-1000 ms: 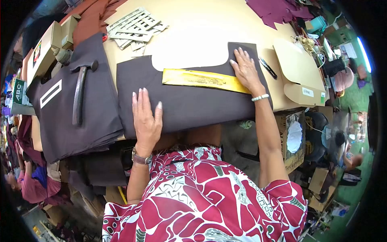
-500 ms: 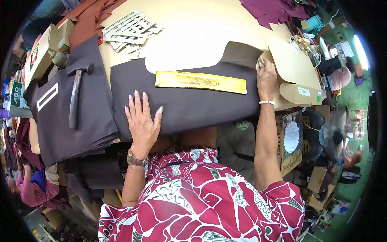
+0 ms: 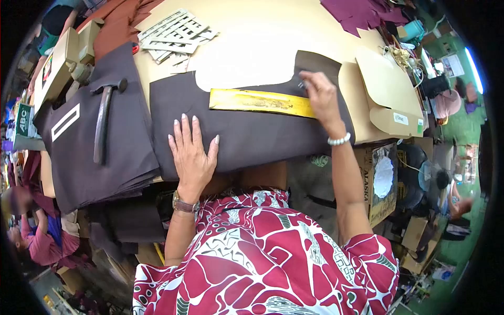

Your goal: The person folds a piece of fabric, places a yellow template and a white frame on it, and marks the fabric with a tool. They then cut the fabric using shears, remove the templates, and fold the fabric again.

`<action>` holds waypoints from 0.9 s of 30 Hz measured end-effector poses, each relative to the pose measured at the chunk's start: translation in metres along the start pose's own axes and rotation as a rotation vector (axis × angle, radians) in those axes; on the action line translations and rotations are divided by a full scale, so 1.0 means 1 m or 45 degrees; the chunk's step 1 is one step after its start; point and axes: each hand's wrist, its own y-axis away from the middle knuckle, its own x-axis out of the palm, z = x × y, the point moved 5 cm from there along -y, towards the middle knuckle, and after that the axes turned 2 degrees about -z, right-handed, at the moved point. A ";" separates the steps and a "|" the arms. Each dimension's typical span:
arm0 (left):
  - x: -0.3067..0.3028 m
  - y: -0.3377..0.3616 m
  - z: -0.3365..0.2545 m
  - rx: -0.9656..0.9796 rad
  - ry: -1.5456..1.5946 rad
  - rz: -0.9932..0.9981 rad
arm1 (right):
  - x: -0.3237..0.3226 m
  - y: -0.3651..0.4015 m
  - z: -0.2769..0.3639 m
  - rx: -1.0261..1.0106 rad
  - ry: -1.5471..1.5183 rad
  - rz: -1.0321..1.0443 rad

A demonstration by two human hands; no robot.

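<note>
A dark cut piece of cloth (image 3: 247, 139) with a deep curved notch lies spread before me. Flat on its left part rests my left hand (image 3: 192, 156), fingers extended and slightly apart, gripping nothing. A worn yellow strip (image 3: 254, 101) lies across the cloth below the notch. Above the strip's right end is my right hand (image 3: 324, 100), its fingers pinched together. A small, shiny tip pokes out of that pinch, too small to name. Part of the strip's right end is hidden behind this hand.
To the left, a hammer (image 3: 104, 123) and a pale rectangular frame (image 3: 65, 122) lie on stacked dark cloth (image 3: 126, 173). Slotted card templates (image 3: 173, 39) sit at the back. A tan card folder (image 3: 388, 89) lies at the right. Other people work nearby.
My right hand has moved left from the cloth's right edge to above the yellow strip's right end. My left hand stays flat on the cloth. The view has shifted slightly.
</note>
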 end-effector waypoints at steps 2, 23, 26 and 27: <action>0.000 0.000 0.002 -0.011 0.004 -0.004 | -0.002 -0.022 -0.037 0.159 -0.085 -0.196; 0.011 -0.028 -0.018 -0.040 0.215 0.000 | -0.019 0.081 -0.004 0.479 0.270 -0.400; 0.000 -0.024 -0.011 -0.127 0.351 -0.083 | -0.008 0.071 -0.010 0.544 -0.072 -0.377; -0.005 -0.023 -0.007 -0.158 0.380 -0.095 | -0.006 0.068 -0.010 0.555 -0.150 -0.358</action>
